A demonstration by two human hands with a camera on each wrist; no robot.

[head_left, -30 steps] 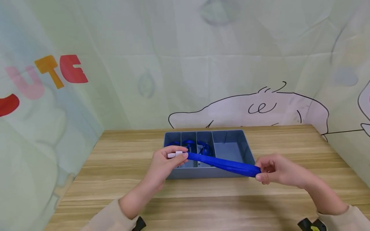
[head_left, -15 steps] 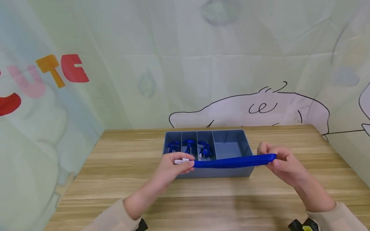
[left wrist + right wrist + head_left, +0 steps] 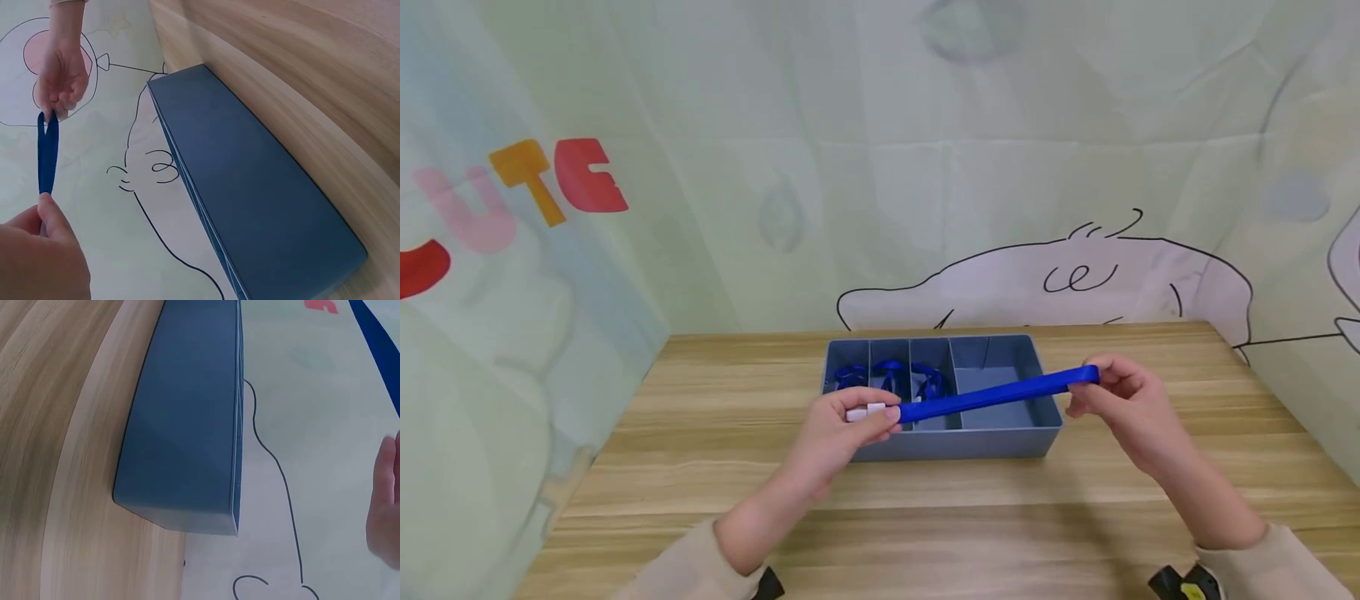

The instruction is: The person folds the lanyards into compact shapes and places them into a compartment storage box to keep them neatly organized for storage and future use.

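Observation:
A flat blue lanyard with a white plastic fitting stretches between my two hands, slanting up to the right in the head view. My left hand pinches it beside the white fitting. At the far end, my right hand holds the folded loop between thumb and fingers. In the left wrist view the lanyard runs as two layers that part near the right hand. Only part of my right hand shows in the right wrist view.
Behind the lanyard stands a grey-blue divided box on the wooden table. Coiled blue lanyards lie in its three narrow compartments; the wide right compartment shows a bare floor. A printed cloth hangs behind the table.
My right hand has risen and moved right, swinging its end of the lanyard from below the left hand's level to above it. My left hand has shifted slightly right, keeping its pinch.

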